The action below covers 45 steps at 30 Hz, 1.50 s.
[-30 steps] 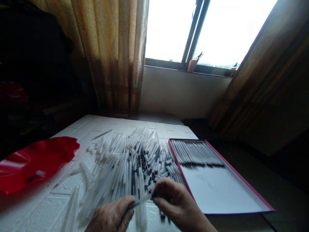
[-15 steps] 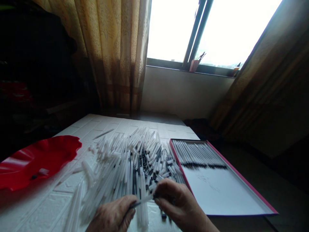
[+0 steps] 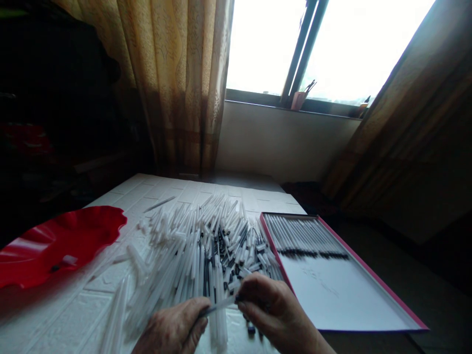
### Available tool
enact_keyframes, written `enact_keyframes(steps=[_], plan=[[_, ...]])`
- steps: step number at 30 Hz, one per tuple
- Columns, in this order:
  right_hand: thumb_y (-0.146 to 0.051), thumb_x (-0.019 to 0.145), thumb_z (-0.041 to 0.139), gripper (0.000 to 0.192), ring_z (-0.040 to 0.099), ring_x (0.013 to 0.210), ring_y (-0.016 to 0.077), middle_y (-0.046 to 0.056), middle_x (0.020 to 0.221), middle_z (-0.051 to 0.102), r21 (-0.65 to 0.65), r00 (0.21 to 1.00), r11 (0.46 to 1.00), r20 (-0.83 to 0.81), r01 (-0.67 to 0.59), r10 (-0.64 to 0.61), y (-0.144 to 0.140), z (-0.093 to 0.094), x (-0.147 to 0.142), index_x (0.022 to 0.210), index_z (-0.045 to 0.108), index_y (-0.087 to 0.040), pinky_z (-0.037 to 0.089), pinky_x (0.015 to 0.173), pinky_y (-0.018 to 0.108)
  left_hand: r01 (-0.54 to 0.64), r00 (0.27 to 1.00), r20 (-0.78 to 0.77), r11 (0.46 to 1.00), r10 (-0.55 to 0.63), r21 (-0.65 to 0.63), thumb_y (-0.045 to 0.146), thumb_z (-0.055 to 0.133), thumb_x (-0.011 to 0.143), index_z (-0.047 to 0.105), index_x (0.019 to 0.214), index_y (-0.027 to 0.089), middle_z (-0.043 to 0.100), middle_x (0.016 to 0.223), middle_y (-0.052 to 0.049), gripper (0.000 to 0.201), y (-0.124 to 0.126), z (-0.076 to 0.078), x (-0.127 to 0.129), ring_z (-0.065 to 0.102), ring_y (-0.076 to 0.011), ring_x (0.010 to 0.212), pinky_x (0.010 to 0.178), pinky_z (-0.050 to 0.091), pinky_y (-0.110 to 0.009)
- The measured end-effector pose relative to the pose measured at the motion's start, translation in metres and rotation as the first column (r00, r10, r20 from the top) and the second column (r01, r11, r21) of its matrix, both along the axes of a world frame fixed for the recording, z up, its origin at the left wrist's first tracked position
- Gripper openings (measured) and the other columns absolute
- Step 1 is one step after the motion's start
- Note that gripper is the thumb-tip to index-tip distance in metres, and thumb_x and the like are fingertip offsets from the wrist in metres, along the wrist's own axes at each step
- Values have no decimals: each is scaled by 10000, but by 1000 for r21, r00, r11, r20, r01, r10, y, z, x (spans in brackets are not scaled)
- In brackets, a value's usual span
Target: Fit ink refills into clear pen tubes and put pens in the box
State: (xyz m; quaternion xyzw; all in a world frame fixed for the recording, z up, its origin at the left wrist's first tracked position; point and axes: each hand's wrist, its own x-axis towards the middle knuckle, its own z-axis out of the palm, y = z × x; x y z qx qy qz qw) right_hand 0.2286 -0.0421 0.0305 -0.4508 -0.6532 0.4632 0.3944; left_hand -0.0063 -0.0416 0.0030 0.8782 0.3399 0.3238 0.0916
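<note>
Pinching a pen (image 3: 220, 306) between thumb and fingers, the left hand (image 3: 173, 324) sits low in my view, its wrist cut off by the bottom edge. The right hand (image 3: 276, 312) is closed on the pen's dark far end; its curled fingers cover that end, so I cannot tell whether it is a cap or a tip, nor what else the palm may hold. The pen slants between the two hands, above the near side of a heap (image 3: 184, 250) of pale tubes and dark pieces. I can't separate single tubes there: they overlap and blur, and the hands hide the nearest ones. Right of the heap, a box (image 3: 350, 295) carries a row (image 3: 304, 233) of pens, dark ends toward me, with faint marks I can't read on its white floor. The red dish (image 3: 88, 231) runs out of frame at left; two small bits inside are too blurred to name. Deep shadow swallows both sides of the room.
</note>
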Motion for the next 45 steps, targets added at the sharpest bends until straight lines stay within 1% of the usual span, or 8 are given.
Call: enact_keyframes(steps=[6, 12, 18, 23, 28, 35, 40, 45], plan=[[-132, 781, 601, 69, 508, 588, 116, -38, 668, 575, 0, 1000, 1000, 19, -20, 20, 0, -2, 0, 794, 582, -196, 413, 545, 219, 2, 1000, 15, 999, -3, 51, 355, 220, 1085, 484, 1035, 266, 724, 752, 34, 283, 3, 1, 4, 749, -131, 625, 577, 562, -160], [-138, 780, 581, 65, 489, 556, 109, -50, 638, 541, 124, 991, 992, 133, -31, 15, 0, 2, 1, 776, 570, -202, 393, 526, 211, -1, 1000, -8, 992, 2, 126, 336, 207, 1089, 480, 1093, 254, 744, 766, 24, 285, 2, 1, 2, 763, -139, 642, 599, 577, -173], [-86, 778, 593, 127, 558, 579, 110, -42, 670, 605, 217, 954, 974, 299, -67, -1, 1, -2, 6, 807, 597, -209, 400, 554, 201, 27, 999, -40, 995, -23, 100, 317, 219, 1088, 503, 1130, 247, 765, 835, 6, 296, 2, 1, 0, 774, -144, 731, 660, 594, -184], [-98, 791, 627, 116, 611, 614, 119, -31, 694, 654, 204, 931, 975, 366, -86, 5, 1, -3, 7, 828, 613, -207, 411, 577, 197, 45, 998, -37, 996, -42, 72, 316, 229, 1087, 508, 1147, 241, 766, 854, 1, 296, 2, 1, 0, 773, -140, 757, 672, 596, -180], [-191, 853, 605, 53, 581, 579, 121, -29, 655, 628, 228, 889, 968, 457, -108, -9, 0, -1, 7, 802, 595, -200, 388, 559, 212, 59, 998, -36, 993, -56, 99, 318, 217, 1085, 516, 1144, 234, 763, 823, -2, 316, 3, -4, -1, 770, -147, 710, 638, 604, -192], [-317, 946, 459, 289, 633, 561, 146, 33, 634, 674, 202, 869, 971, 495, -125, 9, -1, 1, 3, 703, 560, -199, 415, 541, 217, 53, 996, -76, 994, -46, 93, 294, 248, 1082, 520, 1161, 229, 768, 846, -20, 290, 3, -4, -2, 773, -164, 740, 647, 611, -210], [-353, 956, 403, 393, 603, 473, 136, 14, 509, 617, 181, 869, 976, 495, -122, 17, 1, -1, -1, 594, 464, -214, 391, 504, 213, 45, 996, -77, 992, -36, 118, 293, 254, 1081, 518, 1173, 223, 766, 832, -29, 288, 4, -7, 0, 773, -173, 722, 628, 613, -221], [-363, 967, 394, 389, 611, 487, 135, 10, 530, 635, 130, 900, 985, 434, -112, 45, 2, 2, 0, 629, 506, -207, 405, 522, 216, 46, 999, -32, 995, -43, 86, 313, 244, 1085, 520, 1145, 240, 769, 848, -7, 292, 3, -2, 1, 774, -152, 733, 642, 605, -197]])
